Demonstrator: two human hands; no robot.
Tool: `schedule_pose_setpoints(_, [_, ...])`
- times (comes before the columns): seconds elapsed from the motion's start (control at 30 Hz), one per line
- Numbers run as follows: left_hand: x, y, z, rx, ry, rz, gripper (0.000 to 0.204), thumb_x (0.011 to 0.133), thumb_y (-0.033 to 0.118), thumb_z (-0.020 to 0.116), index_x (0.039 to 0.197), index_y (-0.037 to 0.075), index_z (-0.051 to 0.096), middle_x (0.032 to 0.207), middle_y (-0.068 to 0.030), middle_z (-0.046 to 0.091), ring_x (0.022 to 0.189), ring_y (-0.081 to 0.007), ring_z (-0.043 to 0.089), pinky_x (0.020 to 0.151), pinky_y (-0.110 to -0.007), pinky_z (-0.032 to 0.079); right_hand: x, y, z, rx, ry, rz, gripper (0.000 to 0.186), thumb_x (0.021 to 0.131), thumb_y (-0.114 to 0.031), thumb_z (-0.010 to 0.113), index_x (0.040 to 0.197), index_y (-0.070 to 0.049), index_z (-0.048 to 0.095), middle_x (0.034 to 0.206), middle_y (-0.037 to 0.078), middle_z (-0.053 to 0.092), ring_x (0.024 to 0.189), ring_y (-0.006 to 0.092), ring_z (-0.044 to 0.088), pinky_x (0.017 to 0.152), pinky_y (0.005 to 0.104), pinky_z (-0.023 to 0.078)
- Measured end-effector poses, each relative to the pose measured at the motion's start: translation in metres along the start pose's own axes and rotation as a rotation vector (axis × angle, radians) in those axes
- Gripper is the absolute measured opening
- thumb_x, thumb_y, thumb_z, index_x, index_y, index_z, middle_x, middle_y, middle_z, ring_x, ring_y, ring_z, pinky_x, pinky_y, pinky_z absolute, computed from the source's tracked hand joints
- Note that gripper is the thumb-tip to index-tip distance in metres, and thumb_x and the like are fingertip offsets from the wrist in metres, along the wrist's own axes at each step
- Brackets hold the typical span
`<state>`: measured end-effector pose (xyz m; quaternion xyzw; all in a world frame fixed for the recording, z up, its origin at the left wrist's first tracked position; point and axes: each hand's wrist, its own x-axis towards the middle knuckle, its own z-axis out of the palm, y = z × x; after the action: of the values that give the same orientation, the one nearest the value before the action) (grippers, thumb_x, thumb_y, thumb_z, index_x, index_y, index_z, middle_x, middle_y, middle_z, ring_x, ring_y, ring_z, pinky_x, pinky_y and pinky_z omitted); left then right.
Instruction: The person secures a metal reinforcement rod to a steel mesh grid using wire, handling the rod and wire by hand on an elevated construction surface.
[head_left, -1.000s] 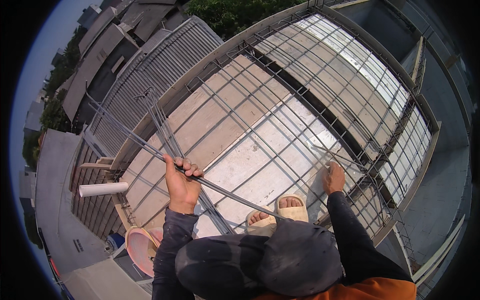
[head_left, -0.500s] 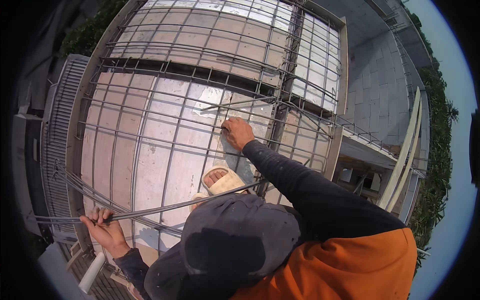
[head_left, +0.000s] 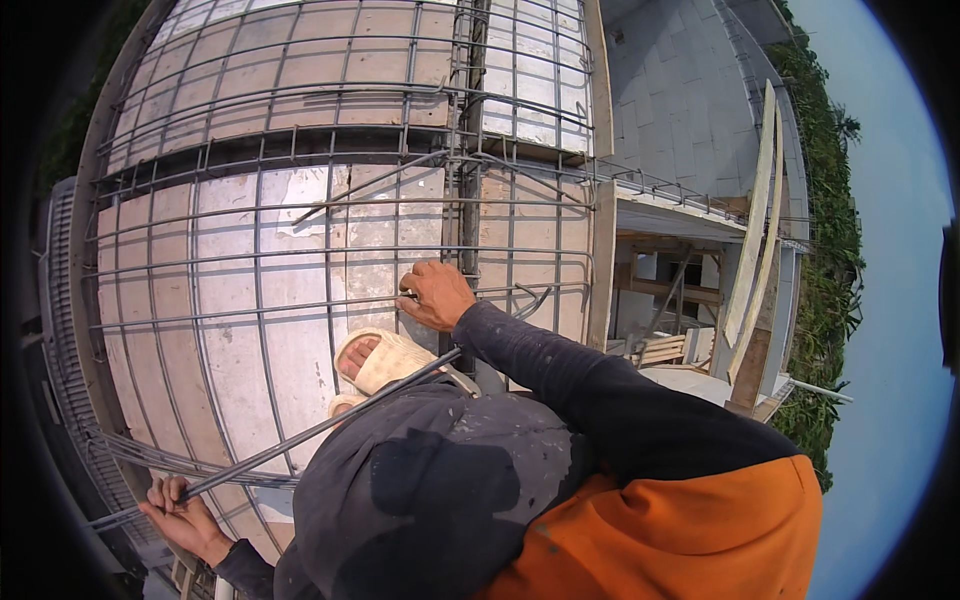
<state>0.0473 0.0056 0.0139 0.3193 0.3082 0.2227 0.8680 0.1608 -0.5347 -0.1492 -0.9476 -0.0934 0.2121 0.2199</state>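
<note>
My left hand (head_left: 185,515), at the lower left, is closed around a small bundle of long steel rods (head_left: 330,422). They slant up to the right across my legs and end beside my right forearm. Over the reinforcing-bar mesh (head_left: 260,258), my right hand (head_left: 437,295) has its fingers curled on a reinforcing bar (head_left: 350,302) near a crossing. Its fingertips are partly hidden, and I cannot tell whether they hold anything thin besides the bar. My foot in a beige slipper (head_left: 400,365) rests just below this hand.
Formwork boards (head_left: 290,350) lie under the mesh. A thicker bar cage (head_left: 463,200) runs away from me, and another crosses it. Board edges (head_left: 603,255) bound the right side, with a lower structure beyond. Long wooden strips (head_left: 757,220) lean there. Loose bars (head_left: 190,462) lie at left.
My view has turned, so the scene sits further left. My right hand has come nearer to me over the mesh, onto a closer bar. My left hand keeps hold of the rods.
</note>
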Motion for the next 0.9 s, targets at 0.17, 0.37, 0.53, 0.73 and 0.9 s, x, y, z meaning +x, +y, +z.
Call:
schedule_pose_setpoints(0.17, [0.007, 0.004, -0.013, 0.017, -0.094, -0.037, 0.04, 0.112, 0.034, 0.048, 0.082, 0.008, 0.041, 0.077, -0.0019, 0.038, 0.062, -0.0125, 0.035, 0.066, -0.029, 0.036, -0.003, 0.011, 0.009, -0.04, 0.025, -0.086, 0.022, 0.093, -0.029, 0.069, 0.096, -0.008, 0.074, 0.1, 0.012, 0.072, 0.1, 0.0319, 0.065, 0.086, 0.0454, 0.051])
schedule_pose_setpoints(0.37, [0.006, 0.007, -0.016, 0.006, -0.087, -0.065, 0.04, 0.112, 0.033, 0.048, 0.081, 0.008, 0.041, 0.077, -0.0022, 0.038, 0.062, -0.0129, 0.035, 0.066, -0.03, 0.037, -0.002, 0.015, 0.011, -0.015, 0.027, -0.09, 0.019, 0.094, -0.026, 0.069, 0.095, -0.008, 0.074, 0.099, 0.012, 0.071, 0.099, 0.0326, 0.064, 0.085, 0.0462, 0.054])
schedule_pose_setpoints(0.53, [0.009, 0.005, -0.024, 0.011, -0.044, -0.027, 0.041, 0.111, 0.035, 0.047, 0.081, 0.008, 0.041, 0.077, -0.0024, 0.037, 0.062, -0.0131, 0.034, 0.067, -0.031, 0.037, 0.003, 0.009, 0.014, 0.056, 0.018, -0.152, 0.019, 0.095, -0.026, 0.068, 0.097, -0.008, 0.074, 0.102, 0.012, 0.069, 0.101, 0.0329, 0.062, 0.086, 0.0467, 0.054])
schedule_pose_setpoints(0.73, [0.005, 0.01, -0.025, 0.012, -0.043, -0.038, 0.041, 0.111, 0.035, 0.048, 0.081, 0.008, 0.042, 0.078, -0.002, 0.037, 0.063, -0.0128, 0.035, 0.068, -0.03, 0.036, -0.004, 0.024, 0.008, 0.006, 0.0, -0.143, 0.021, 0.098, -0.027, 0.066, 0.104, -0.009, 0.075, 0.097, 0.01, 0.068, 0.095, 0.0307, 0.062, 0.086, 0.0429, 0.053])
schedule_pose_setpoints(0.9, [-0.003, -0.008, 0.003, -0.047, 0.039, 0.018, 0.042, 0.111, 0.037, 0.05, 0.081, 0.007, 0.045, 0.075, -0.0005, 0.041, 0.062, -0.0111, 0.039, 0.065, -0.028, 0.038, -0.002, 0.038, 0.005, -0.053, 0.044, -0.231, 0.022, 0.098, -0.029, 0.066, 0.104, -0.011, 0.076, 0.094, 0.007, 0.067, 0.092, 0.03, 0.061, 0.084, 0.0438, 0.051])
